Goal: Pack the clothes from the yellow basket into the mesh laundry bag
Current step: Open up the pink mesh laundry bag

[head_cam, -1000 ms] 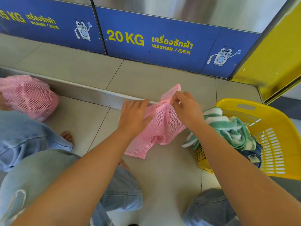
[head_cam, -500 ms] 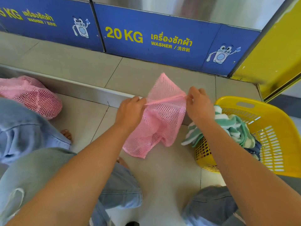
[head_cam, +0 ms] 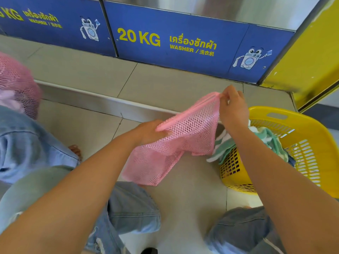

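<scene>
Both hands grip the pink mesh bag [head_cam: 176, 142]: left hand [head_cam: 148, 132] clamped on the near end of its rim, right hand [head_cam: 233, 107] pinching the far end, stretched taut and apparently unopened. The limp mesh could slip or stay shut, so clothes [head_cam: 266, 140] would spill. They sit in the basket [head_cam: 311, 143] just right; open floor [head_cam: 192, 180] lies below, a step edge [head_cam: 102, 105] behind.

A second pink mesh bag [head_cam: 17, 85] is cut off by the left edge and blurred. The yellow basket [head_cam: 300, 143] is cropped at the right edge and partly hidden by the right forearm. The clothes [head_cam: 271, 138] inside are mostly concealed.
</scene>
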The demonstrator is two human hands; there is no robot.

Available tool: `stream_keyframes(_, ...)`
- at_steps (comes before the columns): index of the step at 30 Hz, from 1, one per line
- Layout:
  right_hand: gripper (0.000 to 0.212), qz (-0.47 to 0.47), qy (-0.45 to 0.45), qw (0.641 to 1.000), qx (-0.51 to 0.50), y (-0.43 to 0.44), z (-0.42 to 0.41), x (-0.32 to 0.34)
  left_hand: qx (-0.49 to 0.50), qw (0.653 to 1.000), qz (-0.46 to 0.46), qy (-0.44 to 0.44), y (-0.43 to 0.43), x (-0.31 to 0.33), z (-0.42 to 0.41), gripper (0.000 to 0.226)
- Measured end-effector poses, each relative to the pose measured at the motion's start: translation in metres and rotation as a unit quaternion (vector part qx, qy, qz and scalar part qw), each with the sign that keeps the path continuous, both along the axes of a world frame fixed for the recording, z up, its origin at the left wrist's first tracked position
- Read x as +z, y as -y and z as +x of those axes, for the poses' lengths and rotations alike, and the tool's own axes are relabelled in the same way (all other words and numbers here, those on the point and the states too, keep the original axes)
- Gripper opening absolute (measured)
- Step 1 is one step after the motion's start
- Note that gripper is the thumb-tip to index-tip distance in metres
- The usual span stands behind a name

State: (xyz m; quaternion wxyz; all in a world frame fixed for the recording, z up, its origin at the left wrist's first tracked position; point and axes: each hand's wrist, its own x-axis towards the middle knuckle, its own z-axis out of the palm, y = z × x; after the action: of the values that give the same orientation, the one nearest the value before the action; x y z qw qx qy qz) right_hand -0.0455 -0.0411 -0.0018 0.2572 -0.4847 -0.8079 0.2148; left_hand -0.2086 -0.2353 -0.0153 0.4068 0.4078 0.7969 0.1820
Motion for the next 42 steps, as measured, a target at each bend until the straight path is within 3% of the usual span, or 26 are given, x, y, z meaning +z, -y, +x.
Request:
stream_keyframes(2, 0.018, -0.015, -0.015, 1.0, -0.008, -0.001, -0.003, 0.0, -0.036, 0.996, -0.066, 0.044, -0.001, 0.006, 0.003, 0.061)
stream_keyframes(6, 0.019, -0.037, -0.056, 0.997, -0.029, -0.004, -0.009, 0.001, -0.051, 0.978, -0.121, 0.165, -0.004, 0.016, 0.007, 0.065)
stream_keyframes(8, 0.016, -0.055, -0.059, 0.996, -0.03, -0.009, -0.012, -0.001, -0.03, 0.967, -0.1, 0.233, -0.004, 0.012, 0.003, 0.063)
stream_keyframes(10, 0.014, -0.104, -0.044, 0.994, -0.014, -0.01, -0.015, -0.003, 0.042, 0.967, -0.055, 0.244, -0.005, 0.005, -0.001, 0.054)
stream_keyframes(12, 0.029, -0.169, -0.001, 0.986, 0.012, -0.001, -0.017, -0.006, 0.156, 0.956, 0.002, 0.249, -0.009, -0.003, -0.003, 0.043)
stream_keyframes(17, 0.051, -0.266, 0.091, 0.958, 0.059, 0.043, -0.024, -0.021, 0.32, 0.876, 0.118, 0.341, -0.028, -0.008, 0.007, 0.042)
stream_keyframes(20, 0.067, -0.342, 0.071, 0.931, 0.105, 0.062, -0.033, -0.027, 0.344, 0.849, 0.109, 0.385, -0.036, -0.002, 0.018, 0.045)
stream_keyframes(24, 0.056, -0.324, 0.093, 0.929, 0.153, 0.069, -0.039, -0.028, 0.312, 0.859, 0.093, 0.395, -0.039, -0.003, 0.02, 0.038)
stream_keyframes(27, 0.022, -0.281, 0.086, 0.944, 0.15, 0.066, -0.037, -0.032, 0.312, 0.859, 0.105, 0.392, -0.039, 0.001, 0.023, 0.03)
stream_keyframes(31, 0.017, -0.223, 0.078, 0.964, 0.118, 0.059, -0.029, -0.036, 0.336, 0.859, 0.128, 0.365, -0.04, -0.002, 0.017, 0.025)
stream_keyframes(34, 0.01, -0.215, 0.058, 0.972, 0.069, 0.05, -0.021, -0.04, 0.396, 0.844, 0.111, 0.345, -0.035, -0.002, 0.005, 0.036)
stream_keyframes(38, 0.014, -0.199, 0.067, 0.977, 0.035, 0.037, -0.008, -0.041, 0.437, 0.875, 0.067, 0.199, -0.025, -0.004, -0.009, 0.041)
stream_keyframes(40, 0.013, -0.184, 0.073, 0.98, 0.027, 0.032, -0.002, -0.039, 0.445, 0.885, 0.068, 0.122, -0.02, -0.005, -0.015, 0.058)
stream_keyframes(42, 0.015, -0.171, 0.075, 0.982, 0.014, 0.029, 0.001, -0.038, 0.377, 0.922, 0.083, 0.044, -0.014, -0.003, -0.018, 0.092)
